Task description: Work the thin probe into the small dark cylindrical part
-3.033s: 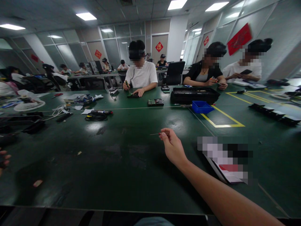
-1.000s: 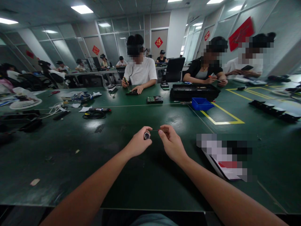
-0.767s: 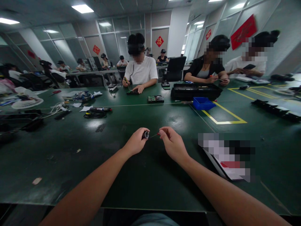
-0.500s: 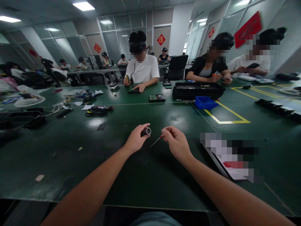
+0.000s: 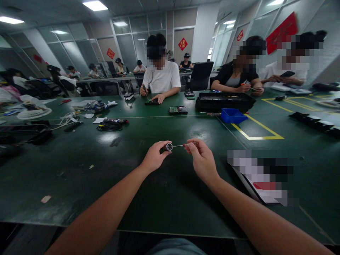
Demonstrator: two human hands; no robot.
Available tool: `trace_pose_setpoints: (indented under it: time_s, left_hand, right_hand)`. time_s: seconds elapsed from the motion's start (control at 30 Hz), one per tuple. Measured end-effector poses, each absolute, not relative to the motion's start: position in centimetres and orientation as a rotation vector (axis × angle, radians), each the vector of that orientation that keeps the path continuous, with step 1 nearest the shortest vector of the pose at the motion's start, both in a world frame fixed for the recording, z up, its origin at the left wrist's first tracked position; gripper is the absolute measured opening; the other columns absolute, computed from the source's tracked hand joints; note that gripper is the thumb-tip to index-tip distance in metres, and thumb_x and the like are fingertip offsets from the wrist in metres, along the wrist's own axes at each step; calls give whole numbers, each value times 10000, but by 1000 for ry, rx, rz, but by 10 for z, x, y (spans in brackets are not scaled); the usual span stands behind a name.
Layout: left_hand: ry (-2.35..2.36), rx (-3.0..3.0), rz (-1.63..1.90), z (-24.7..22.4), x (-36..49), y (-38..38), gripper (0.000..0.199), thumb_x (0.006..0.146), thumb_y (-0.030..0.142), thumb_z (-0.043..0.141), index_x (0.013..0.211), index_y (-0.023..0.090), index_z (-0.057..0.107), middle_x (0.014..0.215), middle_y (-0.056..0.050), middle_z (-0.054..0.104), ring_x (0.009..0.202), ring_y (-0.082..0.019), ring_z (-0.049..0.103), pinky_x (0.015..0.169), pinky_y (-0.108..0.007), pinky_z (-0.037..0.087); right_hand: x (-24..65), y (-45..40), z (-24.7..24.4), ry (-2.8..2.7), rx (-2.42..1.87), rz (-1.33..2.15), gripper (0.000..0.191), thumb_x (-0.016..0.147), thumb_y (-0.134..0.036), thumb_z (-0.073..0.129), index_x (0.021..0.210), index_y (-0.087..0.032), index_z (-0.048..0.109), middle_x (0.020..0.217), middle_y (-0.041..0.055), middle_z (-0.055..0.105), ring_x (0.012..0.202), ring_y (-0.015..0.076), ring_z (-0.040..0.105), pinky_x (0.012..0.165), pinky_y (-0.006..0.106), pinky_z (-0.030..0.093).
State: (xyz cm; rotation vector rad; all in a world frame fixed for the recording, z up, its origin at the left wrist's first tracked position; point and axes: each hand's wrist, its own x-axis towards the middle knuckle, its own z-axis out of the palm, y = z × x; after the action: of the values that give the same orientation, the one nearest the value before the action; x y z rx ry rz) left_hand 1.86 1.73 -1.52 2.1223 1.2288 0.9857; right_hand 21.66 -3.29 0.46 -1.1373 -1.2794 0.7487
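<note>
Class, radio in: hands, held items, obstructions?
Left hand gripping dark cylinder. Right hand holding screwdriver, tip at or inside cylinder's open end. Nothing else between them.

- was there anything you could actually read in there?
- just one character: 福, in gold on the red diamond sign [image 5: 182,44] fixed to the far door [image 5: 179,55].
- and the diamond to the left [image 5: 111,53]?
- it bore gold marks, but they were too small to make out. same with the little diamond on the right [image 5: 240,35].
- what about the large red sheet [image 5: 282,33]?
- too blurred.
- the white-and-red item [image 5: 262,186], lower right?
- pixelated, so its surface couldn't be read.
</note>
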Motion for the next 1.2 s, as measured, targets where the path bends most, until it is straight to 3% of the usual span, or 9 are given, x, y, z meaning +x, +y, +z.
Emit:
trace_pose_setpoints:
  time_s: [0.13, 0.3, 0.43, 0.6, 0.83, 1.1, 1.2]
  left_hand:
    - [1231, 2134, 988, -15, 19, 18, 396, 862, 140, 693, 1239, 248, 644, 1218, -40, 669, 1157, -219, 594, 1053, -402, 429]
    - [1227, 2179, 988, -16, 17, 18, 409, 850, 153, 714, 1241, 253, 650, 1229, -40, 670, 1170, -223, 584, 1072, -419, 420]
    - [1245, 2196, 968, -14, 16, 17, 396, 858, 164, 708, 1241, 253, 657, 1230, -38, 672, 1168, -227, 582, 1072, -425, 419]
    - [1254, 2200, 951, -12, 16, 17, 404, 862, 164, 700, 1254, 250, 653, 1239, -44, 671, 1171, -230, 579, 1074, -433, 417]
    - [1235, 2208, 941, -14, 15, 16, 399, 865, 168, 696, 1251, 260, 655, 1240, -42, 668, 1168, -228, 579, 1058, -435, 429]
    - [1255, 2222, 936, -13, 16, 16, 399, 856, 165, 704, 1243, 252, 660, 1219, -48, 675, 1157, -234, 588, 1048, -428, 434]
    - [1269, 2214, 940, -12, 16, 17, 392, 855, 159, 703, 1236, 242, 663, 1209, -51, 679, 1148, -233, 595, 1041, -416, 436]
  right_hand:
    - [218, -32, 6, -1315, -1205, 718, 274, 946, -434, 532, 1057, -210, 644, 957, 66, 721, 883, 217, 663, 812, 373, 503]
    - [222, -33, 14, -1415, -1403, 589, 405, 904, -556, 565, 692, -212, 592, 611, -9, 600, 560, 155, 525, 553, 289, 386]
    - [222, -34, 16, -1447, -1455, 521, 473, 881, -587, 590, 594, -221, 500, 526, -37, 518, 503, 131, 452, 509, 276, 317]
    - [221, -34, 14, -1487, -1402, 493, 403, 884, -545, 610, 658, -215, 561, 563, -37, 538, 521, 132, 471, 525, 273, 330]
    - [222, -36, 16, -1541, -1340, 500, 281, 886, -486, 625, 848, -216, 692, 734, 17, 688, 648, 178, 598, 611, 305, 433]
    - [222, -34, 10, -1553, -1202, 641, 218, 924, -362, 570, 1069, -233, 671, 730, -3, 667, 670, 179, 627, 652, 324, 464]
    - [223, -32, 6, -1544, -1136, 735, 214, 912, -293, 560, 1096, -247, 660, 826, 4, 690, 756, 182, 651, 721, 335, 483]
